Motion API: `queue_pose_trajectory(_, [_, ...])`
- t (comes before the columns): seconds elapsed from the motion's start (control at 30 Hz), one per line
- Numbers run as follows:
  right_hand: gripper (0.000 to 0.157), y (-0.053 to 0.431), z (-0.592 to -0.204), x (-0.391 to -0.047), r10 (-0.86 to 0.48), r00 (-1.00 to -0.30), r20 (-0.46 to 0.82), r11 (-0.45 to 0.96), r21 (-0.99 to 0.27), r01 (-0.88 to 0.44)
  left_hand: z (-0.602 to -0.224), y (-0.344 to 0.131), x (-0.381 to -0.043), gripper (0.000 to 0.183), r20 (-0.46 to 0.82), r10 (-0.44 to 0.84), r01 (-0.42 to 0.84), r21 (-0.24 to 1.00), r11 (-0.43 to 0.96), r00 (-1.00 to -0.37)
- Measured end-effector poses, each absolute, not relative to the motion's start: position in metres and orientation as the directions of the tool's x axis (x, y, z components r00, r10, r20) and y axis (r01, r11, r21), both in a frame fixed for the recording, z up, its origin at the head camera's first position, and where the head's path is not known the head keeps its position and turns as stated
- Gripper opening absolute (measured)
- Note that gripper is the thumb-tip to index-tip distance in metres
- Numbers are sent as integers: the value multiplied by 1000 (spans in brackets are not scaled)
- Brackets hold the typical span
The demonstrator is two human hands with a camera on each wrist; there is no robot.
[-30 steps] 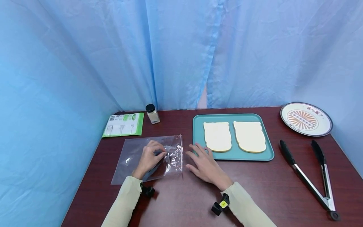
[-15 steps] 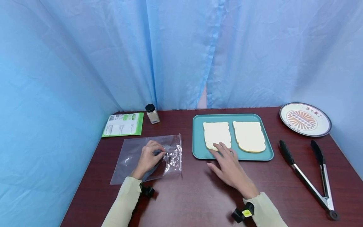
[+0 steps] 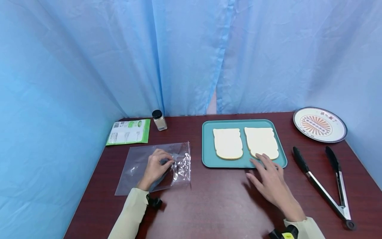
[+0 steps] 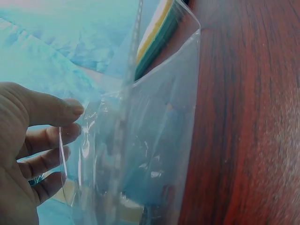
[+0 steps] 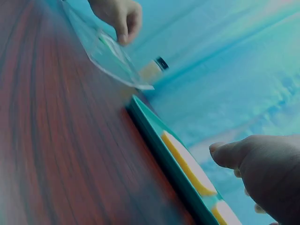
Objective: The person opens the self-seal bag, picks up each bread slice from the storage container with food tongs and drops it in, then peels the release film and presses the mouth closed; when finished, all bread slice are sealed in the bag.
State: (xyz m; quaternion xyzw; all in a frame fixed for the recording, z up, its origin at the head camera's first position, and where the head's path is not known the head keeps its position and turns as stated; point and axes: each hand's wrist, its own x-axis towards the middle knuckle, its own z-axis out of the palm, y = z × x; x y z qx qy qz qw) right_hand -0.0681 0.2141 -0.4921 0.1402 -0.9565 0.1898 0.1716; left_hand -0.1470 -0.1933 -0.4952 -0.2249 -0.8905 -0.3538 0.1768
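A clear plastic zip bag [image 3: 134, 169] lies on the table at the left. My left hand [image 3: 156, 166] pinches the bag's upper layer between thumb and forefinger, close to its mouth; in the left wrist view the film [image 4: 154, 140] lifts up from the fingertips. My right hand [image 3: 271, 182] holds nothing, its fingers spread and relaxed over the near edge of a teal tray [image 3: 210, 161]. Two bread slices lie on that tray: a left slice [image 3: 228, 142] and a right slice [image 3: 261, 141], whose lower edge the right fingertips overlap in the head view.
A green-and-white packet [image 3: 128, 132] and a black-lidded jar [image 3: 159, 121] stand behind the bag. Black-tipped tongs [image 3: 319, 191] lie spread at the right, with a patterned plate [image 3: 334, 132] behind them. Blue curtains [image 3: 185, 56] hang along the table's back and sides.
My right hand has moved to the right, from beside the bag's mouth, past the left bread slice, to the right slice. The left hand keeps its pinch on the bag.
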Motion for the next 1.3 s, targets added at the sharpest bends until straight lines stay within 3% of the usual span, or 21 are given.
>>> queue_pose_trajectory(0.53, [50, 296, -499, -39, 29, -950, 310, 929, -359, -89, -497, -192, -147, 9, 482, 262, 525, 565, 637, -836])
queue_pose_trajectory(0.93, [60, 348, -506, -23, 215, -964, 159, 916, -374, 142, -497, -195, -145, 10, 457, 266, 506, 557, 658, -849])
queue_pose_trajectory(1.3, [80, 369, -511, -20, 406, -914, 26, 864, -338, 374, -497, -198, -143, 10, 458, 262, 501, 544, 674, -850])
